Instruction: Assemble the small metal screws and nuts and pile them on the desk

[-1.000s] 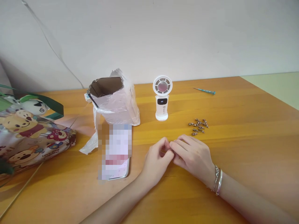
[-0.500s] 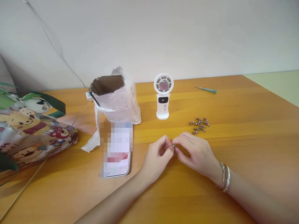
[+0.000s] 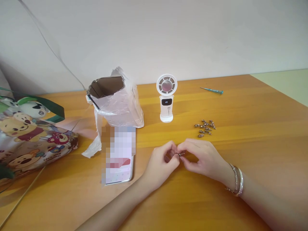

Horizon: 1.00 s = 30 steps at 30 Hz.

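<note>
Metal pin [image 3: 180, 154] came into clear view as I pinched it between my left hand [image 3: 160, 166] and right hand [image 3: 204, 157], near a cluster of similar parts [image 3: 204, 128].

Counter [image 3: 243, 109]: honey-orange wood, streaky yellow grain. Bag [image 3: 26, 141]: cartoon-bear print in yellow, red and pink on pale ground, dark green handles [image 3: 51, 110]. Fan [image 3: 166, 99]: white, black display [image 3: 166, 102]. Screwdriver [image 3: 211, 91]: teal. Box [image 3: 107, 86]: brown cardboard inside, cloudy clear wrap [image 3: 122, 110]. Screws [image 3: 204, 129]: brassy and silver, held screw [image 3: 180, 154] similar, metallic. Bracelets [image 3: 237, 181]: silver. Wall [image 3: 154, 35]: off-white.
</note>
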Motion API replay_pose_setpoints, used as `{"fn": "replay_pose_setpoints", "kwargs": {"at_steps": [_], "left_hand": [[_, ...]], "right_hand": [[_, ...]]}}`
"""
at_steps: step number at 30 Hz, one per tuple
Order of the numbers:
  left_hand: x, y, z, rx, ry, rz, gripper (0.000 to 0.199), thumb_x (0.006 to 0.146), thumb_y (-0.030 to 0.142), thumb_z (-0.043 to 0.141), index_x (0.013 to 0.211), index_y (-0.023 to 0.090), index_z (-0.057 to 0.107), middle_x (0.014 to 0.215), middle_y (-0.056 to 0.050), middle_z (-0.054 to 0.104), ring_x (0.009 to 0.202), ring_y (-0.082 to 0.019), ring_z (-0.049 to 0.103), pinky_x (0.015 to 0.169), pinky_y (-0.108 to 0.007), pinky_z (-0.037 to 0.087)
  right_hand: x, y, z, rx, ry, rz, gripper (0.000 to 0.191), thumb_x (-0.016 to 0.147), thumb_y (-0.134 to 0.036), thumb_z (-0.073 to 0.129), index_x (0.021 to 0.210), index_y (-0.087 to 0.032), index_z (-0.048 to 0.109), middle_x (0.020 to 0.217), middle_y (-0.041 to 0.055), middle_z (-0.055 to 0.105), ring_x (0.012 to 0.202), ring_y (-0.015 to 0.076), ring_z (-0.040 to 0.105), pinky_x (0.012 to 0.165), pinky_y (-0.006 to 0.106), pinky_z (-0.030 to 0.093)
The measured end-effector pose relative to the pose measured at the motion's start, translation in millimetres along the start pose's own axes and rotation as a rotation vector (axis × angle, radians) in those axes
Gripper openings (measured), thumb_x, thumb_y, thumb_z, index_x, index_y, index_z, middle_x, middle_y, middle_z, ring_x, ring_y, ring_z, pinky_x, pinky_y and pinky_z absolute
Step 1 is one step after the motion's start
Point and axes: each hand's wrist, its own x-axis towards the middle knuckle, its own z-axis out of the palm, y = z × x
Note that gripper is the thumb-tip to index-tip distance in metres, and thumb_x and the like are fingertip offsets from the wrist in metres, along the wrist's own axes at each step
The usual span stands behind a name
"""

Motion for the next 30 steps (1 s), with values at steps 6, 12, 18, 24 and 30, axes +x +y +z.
{"fn": "replay_pose_setpoints", "kwargs": {"at_steps": [6,12,18,24,30], "left_hand": [[-1,1,1.8,0.125,-0.029,0.003,0.012,0.068,0.010,0.040,0.061,0.018,0.035,0.058,0.006,0.037,0.056,-0.010,0.034,0.050,-0.022,0.027],[-2,2,2.7,0.118,-0.028,0.016,0.016,0.068,0.010,0.039,0.060,0.019,0.029,0.057,0.006,0.032,0.056,-0.009,0.030,0.050,-0.023,0.025],[-4,0,3.6,0.071,-0.025,0.000,0.016,0.070,0.009,0.037,0.061,0.019,0.028,0.058,0.006,0.032,0.057,-0.009,0.030,0.051,-0.023,0.025],[-7,-2,4.8,0.058,-0.033,-0.004,0.017,0.073,0.009,0.038,0.062,0.019,0.029,0.059,0.006,0.033,0.057,-0.009,0.031,0.052,-0.022,0.026],[-5,-2,2.0,0.021,-0.035,0.022,0.013,0.077,0.013,0.042,0.066,0.018,0.038,0.061,0.005,0.040,0.057,-0.009,0.037,0.053,-0.021,0.030]], "right_hand": [[0,-1,4,-0.077,-0.016,-0.068,0.013,0.069,-0.011,0.046,0.075,-0.021,0.051,0.062,-0.0039,0.056,0.053,0.0094,0.046,0.050,0.021,0.030],[1,-4,9,-0.097,0.027,-0.135,0.015,0.066,-0.008,0.040,0.070,-0.021,0.044,0.057,-0.0053,0.051,0.049,0.0089,0.041,0.048,0.020,0.026],[1,-4,12,-0.056,0.011,-0.154,0.015,0.067,-0.008,0.037,0.070,-0.022,0.041,0.059,-0.0044,0.051,0.050,0.0098,0.042,0.048,0.020,0.027],[1,-5,12,-0.013,-0.027,-0.139,0.016,0.067,-0.007,0.036,0.071,-0.022,0.039,0.060,-0.0045,0.051,0.052,0.0102,0.043,0.049,0.020,0.028],[-3,0,10,0.107,-0.049,-0.015,0.015,0.073,-0.009,0.040,0.079,-0.023,0.041,0.066,-0.0041,0.055,0.055,0.0102,0.048,0.053,0.020,0.036]]}}
